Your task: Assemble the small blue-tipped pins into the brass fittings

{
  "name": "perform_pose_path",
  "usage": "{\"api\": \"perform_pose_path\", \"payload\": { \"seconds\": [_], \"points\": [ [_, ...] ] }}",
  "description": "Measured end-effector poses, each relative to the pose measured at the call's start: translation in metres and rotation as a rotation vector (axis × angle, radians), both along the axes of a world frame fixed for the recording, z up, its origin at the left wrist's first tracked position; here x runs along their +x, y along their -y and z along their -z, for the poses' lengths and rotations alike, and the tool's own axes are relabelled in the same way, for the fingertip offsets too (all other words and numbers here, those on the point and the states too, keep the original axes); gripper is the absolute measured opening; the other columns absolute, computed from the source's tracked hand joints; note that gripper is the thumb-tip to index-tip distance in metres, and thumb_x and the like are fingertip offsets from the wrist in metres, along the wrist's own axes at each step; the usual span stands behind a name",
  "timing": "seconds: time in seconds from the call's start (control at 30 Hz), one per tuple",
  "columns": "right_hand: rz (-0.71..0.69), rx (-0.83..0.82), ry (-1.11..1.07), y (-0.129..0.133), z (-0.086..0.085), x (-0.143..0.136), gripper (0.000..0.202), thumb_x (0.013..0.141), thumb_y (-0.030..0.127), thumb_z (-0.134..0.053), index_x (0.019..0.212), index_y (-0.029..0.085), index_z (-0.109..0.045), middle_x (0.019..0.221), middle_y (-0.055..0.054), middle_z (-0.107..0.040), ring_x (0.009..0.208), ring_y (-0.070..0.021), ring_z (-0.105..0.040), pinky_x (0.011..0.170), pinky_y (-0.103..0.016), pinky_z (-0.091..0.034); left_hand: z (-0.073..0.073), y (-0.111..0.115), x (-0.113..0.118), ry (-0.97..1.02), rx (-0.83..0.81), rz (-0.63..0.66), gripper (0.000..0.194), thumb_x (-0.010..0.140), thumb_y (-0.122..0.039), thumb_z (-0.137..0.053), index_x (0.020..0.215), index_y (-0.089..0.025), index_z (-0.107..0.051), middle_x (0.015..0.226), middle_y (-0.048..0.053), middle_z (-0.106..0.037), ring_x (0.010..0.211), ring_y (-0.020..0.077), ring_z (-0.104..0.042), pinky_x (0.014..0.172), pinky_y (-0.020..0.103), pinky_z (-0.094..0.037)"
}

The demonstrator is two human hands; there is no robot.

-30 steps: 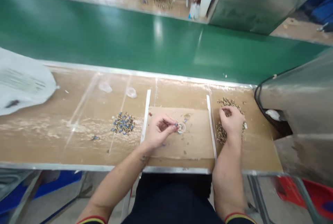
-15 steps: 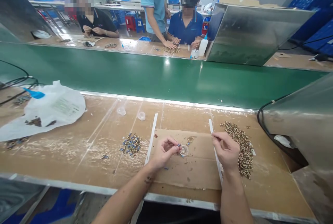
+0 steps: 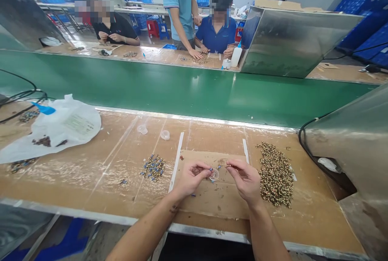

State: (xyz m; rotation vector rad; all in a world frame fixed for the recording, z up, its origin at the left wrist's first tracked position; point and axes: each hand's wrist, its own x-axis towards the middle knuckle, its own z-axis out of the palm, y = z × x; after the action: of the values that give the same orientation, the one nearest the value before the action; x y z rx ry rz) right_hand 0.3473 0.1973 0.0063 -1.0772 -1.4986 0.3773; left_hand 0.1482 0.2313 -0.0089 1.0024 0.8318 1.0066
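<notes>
My left hand (image 3: 194, 176) pinches a small blue-tipped piece (image 3: 211, 169) between thumb and fingertips, beside a small clear cup (image 3: 214, 175) on the brown cardboard sheet (image 3: 218, 204). Across from it, my right hand (image 3: 245, 178) pinches a tiny piece at its fingertips; its kind is too small to make out. A few blue-and-brass pieces (image 3: 220, 167) lie just behind the cup. Left of the sheet is a pile of small brass pieces with blue parts (image 3: 154, 168). To the right spreads a larger heap of small brass-coloured pieces (image 3: 276, 176).
Two white strips (image 3: 177, 160) flank the cardboard. Two clear cups (image 3: 165, 135) stand farther back. A white plastic bag (image 3: 75, 119) lies at left. Beyond runs a green belt (image 3: 151, 87), with people working across it. A metal housing (image 3: 348, 144) bounds the right side.
My right hand has moved left from beside the brass heap to the cup, close to my left hand. The left hand stays nearly in place, still pinching its piece.
</notes>
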Motion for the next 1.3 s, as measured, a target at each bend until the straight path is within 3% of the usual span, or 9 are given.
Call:
{"api": "perform_pose_path", "payload": {
  "seconds": [0.2,0.43,0.8,1.07,1.3],
  "points": [
    [-0.128,0.027,-0.071,0.002,0.002,-0.008,0.021,0.093,0.013,-0.070,0.101,0.030,-0.080,0.093,-0.003,-0.081,0.087,-0.0159,-0.079,0.079,-0.027,-0.067,-0.001,-0.001,0.000,0.051,0.113,0.002,0.043,0.071,-0.054,-0.090,0.078,-0.015,-0.075,0.083,0.009,-0.079,0.072,0.0165,-0.076,0.067,0.026,-0.064],
    [-0.179,-0.038,-0.190,0.002,0.002,-0.012,0.010,0.091,0.022,-0.076,0.096,0.029,-0.081,0.084,-0.003,-0.078,0.078,-0.0165,-0.077,0.069,-0.027,-0.066,0.003,-0.002,0.001,0.069,0.211,-0.025,0.036,0.073,-0.048,-0.090,0.078,-0.016,-0.074,0.081,0.006,-0.075,0.073,0.0152,-0.072,0.063,0.025,-0.061],
    [-0.151,-0.083,-0.275,0.002,0.005,-0.015,0.008,0.091,0.030,-0.078,0.096,0.032,-0.084,0.085,-0.004,-0.083,0.078,-0.0173,-0.079,0.062,-0.023,-0.064,0.003,-0.002,0.001,-0.001,0.197,-0.061,0.039,0.072,-0.053,-0.090,0.077,-0.016,-0.077,0.078,0.008,-0.077,0.071,0.0171,-0.072,0.066,0.027,-0.063],
    [-0.178,-0.059,-0.285,0.004,-0.001,-0.016,0.003,0.090,0.030,-0.080,0.092,0.030,-0.082,0.079,-0.002,-0.080,0.075,-0.0149,-0.076,0.068,-0.022,-0.063,0.002,-0.001,0.003,0.034,0.283,-0.063,0.034,0.076,-0.049,-0.088,0.075,-0.017,-0.076,0.079,0.007,-0.076,0.076,0.0168,-0.074,0.070,0.026,-0.062],
    [-0.180,-0.059,-0.253,0.005,-0.001,-0.017,0.007,0.092,0.032,-0.077,0.090,0.026,-0.080,0.078,-0.005,-0.079,0.074,-0.0184,-0.076,0.066,-0.027,-0.065,0.004,0.003,0.001,-0.028,0.203,-0.073,0.039,0.072,-0.052,-0.090,0.081,-0.017,-0.074,0.078,0.007,-0.078,0.073,0.0174,-0.074,0.068,0.028,-0.063]
  ]
}}
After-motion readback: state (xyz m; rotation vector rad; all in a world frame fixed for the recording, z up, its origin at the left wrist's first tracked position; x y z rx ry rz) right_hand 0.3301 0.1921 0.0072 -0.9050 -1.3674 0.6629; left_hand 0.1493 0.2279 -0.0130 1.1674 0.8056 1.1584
